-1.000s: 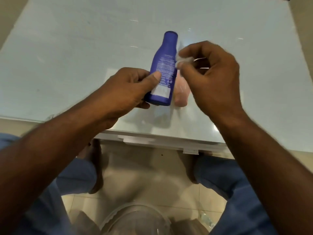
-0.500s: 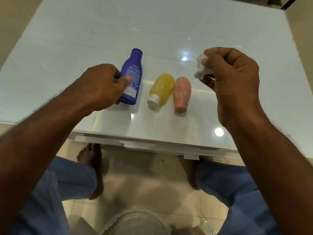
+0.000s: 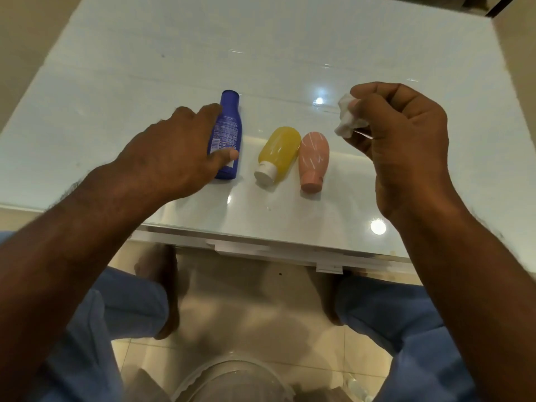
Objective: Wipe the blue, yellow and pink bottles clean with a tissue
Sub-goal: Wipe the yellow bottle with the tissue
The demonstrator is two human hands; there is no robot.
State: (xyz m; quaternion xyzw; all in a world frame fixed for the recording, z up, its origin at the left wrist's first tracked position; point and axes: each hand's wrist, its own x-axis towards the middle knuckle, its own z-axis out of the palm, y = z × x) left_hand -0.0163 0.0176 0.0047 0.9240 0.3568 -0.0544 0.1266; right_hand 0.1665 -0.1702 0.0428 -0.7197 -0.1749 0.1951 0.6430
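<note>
Bottles, three, lying on glossy white tabletop point(image 3: 290, 53): blue plastic bottle point(image 3: 228, 129) left, yellow squeeze bottle point(image 3: 280, 149) middle, pink squeeze bottle point(image 3: 314, 153) right. Left hand point(image 3: 177, 153) rests spread on the blue one; right hand point(image 3: 400, 140) pinches crumpled white tissue point(image 3: 346, 117) in its grip. Risk: round bottles roll on the slick surface if nudged; small wad may slip.

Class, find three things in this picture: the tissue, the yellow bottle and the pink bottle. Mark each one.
tissue point(image 3: 346, 117), head view, on the crumpled wad.
yellow bottle point(image 3: 280, 146), head view, on the middle of its body.
pink bottle point(image 3: 314, 153), head view, on the streaked body.
</note>
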